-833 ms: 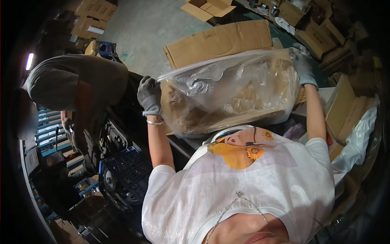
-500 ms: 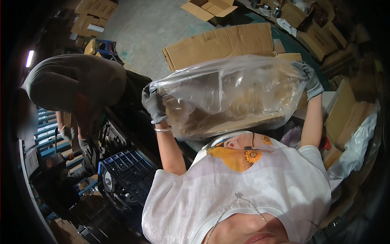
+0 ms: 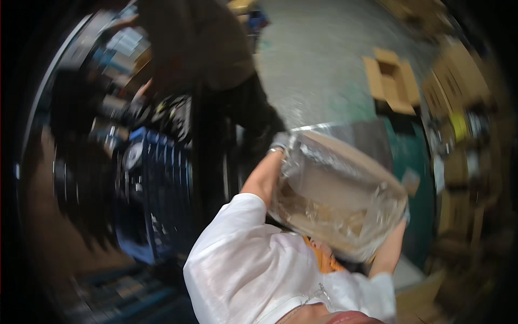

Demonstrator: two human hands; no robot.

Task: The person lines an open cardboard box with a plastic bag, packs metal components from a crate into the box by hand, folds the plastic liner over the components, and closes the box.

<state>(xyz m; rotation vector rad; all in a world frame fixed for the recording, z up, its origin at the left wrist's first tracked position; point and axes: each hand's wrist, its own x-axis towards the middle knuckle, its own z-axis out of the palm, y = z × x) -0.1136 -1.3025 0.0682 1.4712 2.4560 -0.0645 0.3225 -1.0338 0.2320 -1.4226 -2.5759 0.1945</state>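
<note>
A cardboard box (image 3: 335,190) lined with a clear plastic bag (image 3: 315,218) lies in front of my chest, tilted, with its opening facing me. My left hand (image 3: 278,141), in a grey glove, is closed on the bag at the box's far left corner; its fingertips are hidden behind the edge. At the right side of the box is my right hand (image 3: 406,214), gloved too, and only a sliver of it shows past the plastic. Its fingers are hidden. The whole picture is smeared by motion.
A co-worker (image 3: 199,48) in dark clothes stands close on my left. Below them is a blue slatted crate (image 3: 162,189). An open carton (image 3: 389,81) stands beyond the green surface (image 3: 413,162), and stacked cartons (image 3: 458,81) line the right.
The view has swung round, so the box now appears turned and lower right. The bag, earlier pulled up across the opening, now sits deeper inside. Both hands have stayed at the box.
</note>
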